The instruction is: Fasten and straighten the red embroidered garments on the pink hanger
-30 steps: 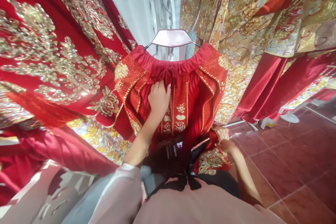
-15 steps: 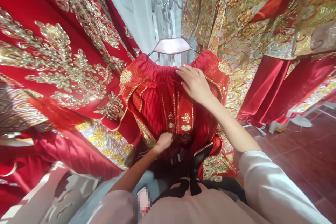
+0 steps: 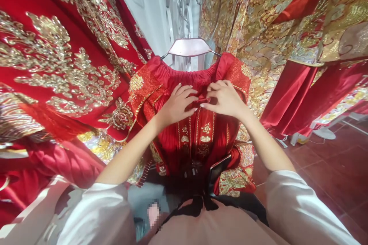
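Observation:
A red gown [image 3: 169, 141] with a gathered neckline and gold embroidery hangs on a metal hanger [image 3: 189, 48] with a white centre plate. On its upper chest, just below the neckline, lies my left hand [image 3: 179, 105], with fingers and thumb spread apart over the fabric. Close by on the right, my right hand [image 3: 225, 97] touches the same area, its fingers bent and its thumb held apart from them. Between both hands, the fabric shows a small fold. Neither hand visibly grips anything.
Red cloth with gold beading [image 3: 54, 42] hangs at left. Gold-patterned garments [image 3: 258, 38] and red skirts [image 3: 283, 95] hang at right, above a red tiled floor [image 3: 324, 160]. A dark flat object [image 3: 218, 170] sits by the gown's lower part. White curtain [image 3: 143, 11] hangs behind.
My left hand has risen from the gown's lower front to its upper chest, its fingers now spread. My right hand has shifted slightly right and down from the neckline.

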### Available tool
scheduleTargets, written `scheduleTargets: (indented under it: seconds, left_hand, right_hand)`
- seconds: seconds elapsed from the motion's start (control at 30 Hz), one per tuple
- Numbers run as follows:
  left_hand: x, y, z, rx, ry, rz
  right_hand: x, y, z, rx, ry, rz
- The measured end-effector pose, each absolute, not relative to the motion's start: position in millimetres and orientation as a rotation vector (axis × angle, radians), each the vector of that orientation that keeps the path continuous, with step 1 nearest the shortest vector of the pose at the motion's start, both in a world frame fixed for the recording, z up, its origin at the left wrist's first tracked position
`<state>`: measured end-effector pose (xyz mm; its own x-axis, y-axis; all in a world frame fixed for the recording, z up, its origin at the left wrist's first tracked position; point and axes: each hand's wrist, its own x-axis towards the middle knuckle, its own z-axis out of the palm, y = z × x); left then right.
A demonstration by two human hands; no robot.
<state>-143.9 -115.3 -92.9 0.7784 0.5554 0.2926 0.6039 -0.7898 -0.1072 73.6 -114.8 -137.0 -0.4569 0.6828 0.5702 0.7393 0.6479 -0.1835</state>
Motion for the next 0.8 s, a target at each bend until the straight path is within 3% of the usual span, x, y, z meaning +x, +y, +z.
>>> scheduleTargets:
  seconds: [0.1,0.2,0.33,0.43,0.57,0.8]
  left_hand:
    - [-167,-120,-86,-2.946,-0.868,-0.390]
    - [-183,-127,-78,-3.023,-0.908,-0.335]
    - [-172,-122,-80,-2.754,-1.073,-0.303]
    - [-152,-110,-91,-2.540,-1.043,-0.105]
    - [-140,-100,-99,-2.468,-1.034,0.107]
    - [-146,-108,-91,-2.613,-1.007,0.079]
  right_hand:
    - [92,-107,-133,-0.995,-2.259,0.092]
    - [93,-112,-131,-0.949,-2.253,0.103]
    - [55,-135,-138,-0.815,-2.336,-0.026]
    - [22,-145,-153,-1.003,-2.437,0.108]
    - [4,-137,-171,-1.602,-2.075,0.263]
    - [-7,-123,-184,-1.318,-1.692,0.587]
